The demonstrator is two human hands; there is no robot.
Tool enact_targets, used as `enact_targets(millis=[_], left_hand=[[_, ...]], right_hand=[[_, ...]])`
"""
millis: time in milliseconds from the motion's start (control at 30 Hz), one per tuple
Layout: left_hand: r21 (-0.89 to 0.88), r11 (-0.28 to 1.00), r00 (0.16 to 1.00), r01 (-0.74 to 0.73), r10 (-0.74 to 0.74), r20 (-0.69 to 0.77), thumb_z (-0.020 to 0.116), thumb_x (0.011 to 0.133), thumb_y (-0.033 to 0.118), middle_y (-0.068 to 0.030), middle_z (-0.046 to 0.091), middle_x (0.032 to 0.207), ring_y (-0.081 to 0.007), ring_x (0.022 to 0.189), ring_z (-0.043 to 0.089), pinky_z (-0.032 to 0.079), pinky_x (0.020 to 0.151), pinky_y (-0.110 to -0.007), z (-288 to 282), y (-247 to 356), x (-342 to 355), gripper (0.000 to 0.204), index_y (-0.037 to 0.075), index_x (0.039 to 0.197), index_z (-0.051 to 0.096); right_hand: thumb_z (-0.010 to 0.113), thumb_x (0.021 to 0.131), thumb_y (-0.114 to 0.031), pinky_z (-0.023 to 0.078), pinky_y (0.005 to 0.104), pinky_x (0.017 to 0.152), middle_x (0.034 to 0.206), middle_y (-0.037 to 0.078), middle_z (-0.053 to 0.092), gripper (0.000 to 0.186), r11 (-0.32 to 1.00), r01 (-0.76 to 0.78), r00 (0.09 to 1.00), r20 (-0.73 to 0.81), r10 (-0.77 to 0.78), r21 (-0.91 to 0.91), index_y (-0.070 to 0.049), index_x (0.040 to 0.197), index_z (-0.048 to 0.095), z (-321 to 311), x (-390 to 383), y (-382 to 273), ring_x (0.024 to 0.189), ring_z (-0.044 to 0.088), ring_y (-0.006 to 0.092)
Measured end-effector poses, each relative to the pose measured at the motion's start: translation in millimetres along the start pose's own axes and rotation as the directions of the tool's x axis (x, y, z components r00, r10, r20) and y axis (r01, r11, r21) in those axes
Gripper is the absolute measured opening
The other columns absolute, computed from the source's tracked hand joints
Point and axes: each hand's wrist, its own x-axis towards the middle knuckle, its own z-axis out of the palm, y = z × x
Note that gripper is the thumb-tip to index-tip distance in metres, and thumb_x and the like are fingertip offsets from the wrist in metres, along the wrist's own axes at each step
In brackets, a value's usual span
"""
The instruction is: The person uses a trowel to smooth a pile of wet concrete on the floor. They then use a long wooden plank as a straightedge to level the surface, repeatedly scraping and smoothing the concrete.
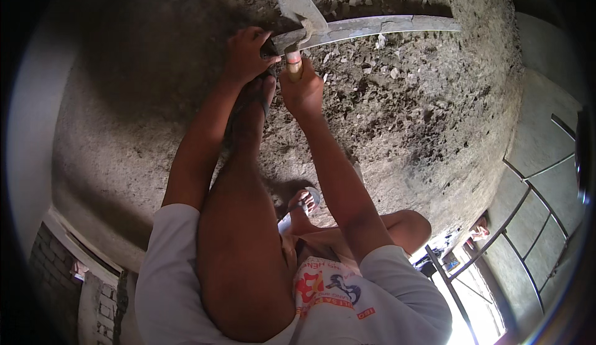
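Nearest the camera: a bent bare knee (pixel 248 264) and white T-shirt sleeves (pixel 167 283). Beyond it, the right hand (pixel 302 90) is clenched around the pale wooden handle of a grey steel trowel (pixel 298 9), whose blade rests against a long flat grey metal straightedge (pixel 372 27) lying on the rough concrete floor (pixel 403 109). The left hand (pixel 247 53) pinches the straightedge's near end. The trowel looks rigid and moderately heavy; it is best held by the handle.
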Motion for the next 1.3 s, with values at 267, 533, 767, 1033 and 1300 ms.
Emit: enact_targets(millis=[267,533,767,1033,1300], left_hand=[[-0.072,0.991,0.994,0.109,-0.110,-0.009,0.080,0.067,0.053,-0.0080,0.059,0.118,-0.0302,0.115,0.050,0.038,0.096,-0.048,-6,14,-9,0.067,0.013,0.119,0.067],[-0.082,0.995,0.995,0.056,-0.062,-0.077,0.080,0.069,0.049,-0.0084,0.063,0.109,-0.0301,0.108,0.054,0.040,0.091,-0.046,6,6,-8,0.059,0.008,0.111,0.071],[-0.145,0.988,0.994,0.051,-0.065,-0.093,0.084,0.067,0.044,-0.0143,0.064,0.113,-0.0353,0.111,0.057,0.042,0.096,-0.048,20,0,-13,0.059,0.006,0.110,0.070],[-0.088,0.996,0.999,0.017,-0.021,-0.039,0.083,0.069,0.044,-0.0113,0.058,0.123,-0.0339,0.117,0.052,0.039,0.098,-0.050,1,22,8,0.071,0.009,0.127,0.060],[0.155,0.987,0.994,-0.037,0.021,0.107,0.081,0.071,0.046,-0.0055,0.058,0.116,-0.0287,0.110,0.055,0.042,0.091,-0.048,-1,32,26,0.067,0.013,0.125,0.059]], right_hand=[[0.065,0.093,-0.034,0.052,0.0445,0.062,0.074,0.024,0.065,0.039,0.954,-0.297,0.949,0.095,0.300,-0.050,0.004,0.098,0.056,-20,-10,15,0.070,0.069,0.0375],[0.059,0.095,-0.043,0.052,0.0376,0.047,0.071,0.015,0.062,0.047,0.944,-0.305,0.916,0.233,0.326,-0.124,0.003,0.098,0.054,-5,8,32,0.054,0.064,0.0235],[0.063,0.092,-0.042,0.052,0.0436,0.053,0.074,0.022,0.065,0.048,0.849,-0.526,0.784,0.410,0.465,0.043,0.006,0.096,0.056,-25,18,9,0.062,0.069,0.0329],[0.065,0.094,-0.034,0.054,0.0358,0.050,0.073,0.015,0.067,0.037,0.990,-0.096,0.977,-0.201,0.074,-0.106,0.002,0.096,0.056,-57,27,54,0.055,0.064,0.0213],[0.061,0.096,-0.028,0.055,0.0368,0.046,0.068,0.015,0.065,0.032,0.981,-0.074,0.985,-0.165,0.044,-0.181,0.002,0.101,0.051,-84,54,96,0.052,0.065,0.0231]])
